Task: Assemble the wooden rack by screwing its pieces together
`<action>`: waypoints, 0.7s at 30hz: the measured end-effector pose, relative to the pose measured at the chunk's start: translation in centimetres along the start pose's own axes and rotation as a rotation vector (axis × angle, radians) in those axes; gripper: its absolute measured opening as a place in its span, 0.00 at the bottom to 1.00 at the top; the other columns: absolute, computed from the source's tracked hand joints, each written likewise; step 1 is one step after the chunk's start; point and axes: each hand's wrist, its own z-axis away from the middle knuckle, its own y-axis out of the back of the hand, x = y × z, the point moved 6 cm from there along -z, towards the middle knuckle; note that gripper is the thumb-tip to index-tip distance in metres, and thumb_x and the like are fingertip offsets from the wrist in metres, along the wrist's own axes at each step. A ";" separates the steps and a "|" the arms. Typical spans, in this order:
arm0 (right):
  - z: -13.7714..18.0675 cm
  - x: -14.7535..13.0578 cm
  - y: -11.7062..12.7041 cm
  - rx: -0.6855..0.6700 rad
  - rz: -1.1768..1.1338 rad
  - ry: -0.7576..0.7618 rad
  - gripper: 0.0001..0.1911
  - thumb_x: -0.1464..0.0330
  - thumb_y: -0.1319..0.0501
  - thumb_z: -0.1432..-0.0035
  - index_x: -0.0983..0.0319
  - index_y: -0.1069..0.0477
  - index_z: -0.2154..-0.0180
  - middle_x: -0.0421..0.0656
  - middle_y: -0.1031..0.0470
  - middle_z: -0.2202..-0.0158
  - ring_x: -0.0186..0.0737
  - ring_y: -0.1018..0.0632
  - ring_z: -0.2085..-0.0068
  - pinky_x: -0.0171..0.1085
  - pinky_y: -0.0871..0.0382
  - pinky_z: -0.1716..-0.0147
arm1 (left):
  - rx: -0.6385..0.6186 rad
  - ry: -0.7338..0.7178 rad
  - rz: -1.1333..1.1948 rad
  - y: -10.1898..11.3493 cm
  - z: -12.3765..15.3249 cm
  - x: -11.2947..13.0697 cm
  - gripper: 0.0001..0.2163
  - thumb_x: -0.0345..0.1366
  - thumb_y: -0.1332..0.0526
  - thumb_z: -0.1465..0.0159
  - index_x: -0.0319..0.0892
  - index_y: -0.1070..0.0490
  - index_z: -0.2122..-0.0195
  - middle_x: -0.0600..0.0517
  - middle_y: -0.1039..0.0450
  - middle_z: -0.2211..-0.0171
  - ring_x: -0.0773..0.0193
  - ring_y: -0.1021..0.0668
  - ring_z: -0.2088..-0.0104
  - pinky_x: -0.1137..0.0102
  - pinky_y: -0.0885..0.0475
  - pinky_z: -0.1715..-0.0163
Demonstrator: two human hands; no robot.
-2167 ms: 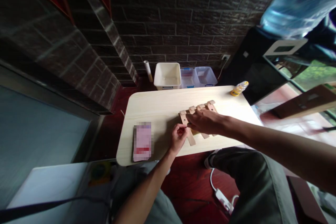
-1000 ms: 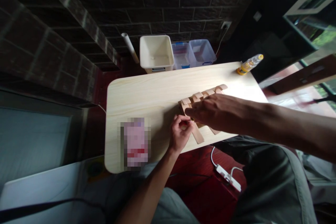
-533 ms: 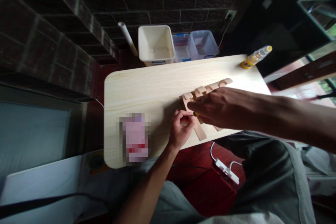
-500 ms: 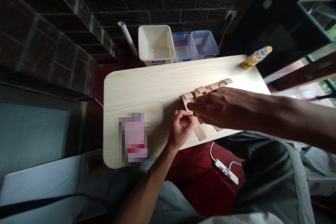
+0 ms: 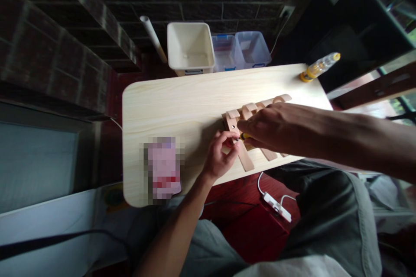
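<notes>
A wooden rack with curved hooks (image 5: 246,165) lies slantwise on the table, its slats pointing toward me. My right hand (image 5: 264,123) is closed around a yellow and black screwdriver (image 5: 244,136), held low over the rack's left slat. The screwdriver's tip meets the fingers of my left hand (image 5: 223,152). Thumb and forefinger of that hand pinch together beside the slat; what sits between them is too small to make out. A round, shiny screw head or hole (image 5: 233,127) shows higher on the same slat. My right hand covers the rack's middle.
A clear bottle-shaped container with yellow ends (image 5: 320,68) stands at the table's (image 5: 169,99) far right corner. On the left lies a pixelated pink item (image 5: 164,166). Beyond the far edge are a cream bin (image 5: 190,47) and clear plastic boxes (image 5: 251,49). A power strip (image 5: 276,206) lies below.
My right hand has shifted slightly rightward off the slat, uncovering the shiny spot and more of the screwdriver. My left hand keeps its pinch. The whole view has moved a little.
</notes>
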 end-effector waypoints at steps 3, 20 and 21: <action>0.3 -0.4 -0.1 0.041 0.056 0.024 0.10 0.76 0.42 0.24 0.63 0.23 0.58 0.39 0.26 0.72 0.33 0.34 0.76 0.40 0.49 0.72 | 0.015 0.015 0.035 -0.1 -0.2 -0.2 0.06 0.40 0.30 0.31 0.44 0.19 0.58 0.49 0.21 0.58 0.63 0.21 0.65 0.71 0.22 0.61; 0.9 0.0 0.2 0.087 0.054 0.083 0.11 0.75 0.44 0.23 0.62 0.22 0.54 0.41 0.23 0.69 0.34 0.32 0.74 0.40 0.49 0.72 | 0.046 0.017 0.076 -0.5 -0.3 -1.0 0.07 0.41 0.33 0.27 0.45 0.19 0.59 0.48 0.20 0.57 0.60 0.20 0.61 0.69 0.23 0.59; 0.8 0.1 0.1 0.091 0.075 0.076 0.11 0.74 0.43 0.23 0.62 0.22 0.55 0.40 0.23 0.70 0.34 0.32 0.74 0.40 0.50 0.72 | 0.046 0.008 0.065 -0.5 -0.3 -0.9 0.07 0.41 0.33 0.27 0.45 0.19 0.59 0.48 0.20 0.57 0.60 0.20 0.62 0.69 0.23 0.59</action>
